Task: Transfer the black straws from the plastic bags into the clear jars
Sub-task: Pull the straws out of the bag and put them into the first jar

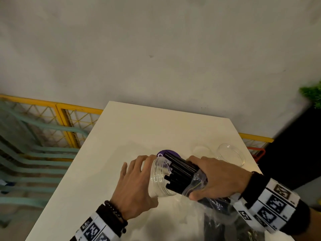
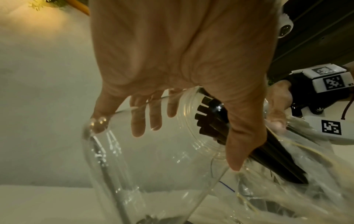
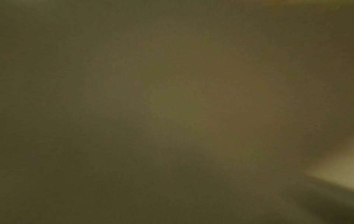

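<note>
From the head view, the left hand cups the tilted clear jar on the table while the right hand clamps the black straws through the plastic bag, tips at the mouth. The left wrist view shows 4 spread fingers along the jar wall; the right wrist view is dark. Feeding has begun, I'd say; next, slide the bundle deeper.

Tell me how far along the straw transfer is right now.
Done: nothing looks fully loaded yet. In hand: the left hand holds a tilted jar while the right hand grips a bag and feeds the straws into its mouth; only their tips are inside. Left: pushing this bundle in, then another bag of straws near the table's front edge. A second jar looks empty.
</note>
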`<state>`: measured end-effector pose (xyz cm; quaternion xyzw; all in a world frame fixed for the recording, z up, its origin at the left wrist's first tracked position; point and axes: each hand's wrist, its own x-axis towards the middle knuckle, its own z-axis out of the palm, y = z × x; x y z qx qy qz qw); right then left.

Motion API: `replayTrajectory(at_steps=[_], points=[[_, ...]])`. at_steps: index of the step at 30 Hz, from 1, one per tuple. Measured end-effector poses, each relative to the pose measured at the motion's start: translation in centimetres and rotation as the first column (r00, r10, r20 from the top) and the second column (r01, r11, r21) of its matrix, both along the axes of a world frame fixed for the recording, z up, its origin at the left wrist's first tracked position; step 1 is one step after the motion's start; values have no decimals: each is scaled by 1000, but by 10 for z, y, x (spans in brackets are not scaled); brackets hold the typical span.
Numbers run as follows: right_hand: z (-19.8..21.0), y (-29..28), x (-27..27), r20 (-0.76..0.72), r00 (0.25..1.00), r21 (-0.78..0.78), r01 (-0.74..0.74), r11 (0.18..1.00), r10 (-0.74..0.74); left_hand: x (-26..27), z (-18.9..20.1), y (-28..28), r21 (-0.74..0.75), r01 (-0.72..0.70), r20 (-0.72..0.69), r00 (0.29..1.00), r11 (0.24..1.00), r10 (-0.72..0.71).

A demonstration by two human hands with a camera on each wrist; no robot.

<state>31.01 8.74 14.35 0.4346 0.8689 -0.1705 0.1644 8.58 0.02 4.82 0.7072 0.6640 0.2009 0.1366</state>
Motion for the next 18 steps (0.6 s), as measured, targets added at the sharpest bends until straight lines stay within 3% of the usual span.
replayTrajectory(at_steps=[4, 9, 14, 18], points=[[11, -1, -14, 216, 970, 112, -136, 984, 109, 12, 4, 1, -79, 27, -46, 998, 997, -31], [17, -3, -32, 377, 915, 231, -245, 942, 146, 23, 2, 9, -98, 46, 24, 999, 994, -44], [26, -3, -39, 394, 905, 207, -258, 944, 161, 30, -20, 18, -29, 141, 256, 958, 990, -129], [28, -7, -47, 436, 879, 198, -302, 932, 192, 36, -35, 20, 28, 172, 360, 917, 985, -170]])
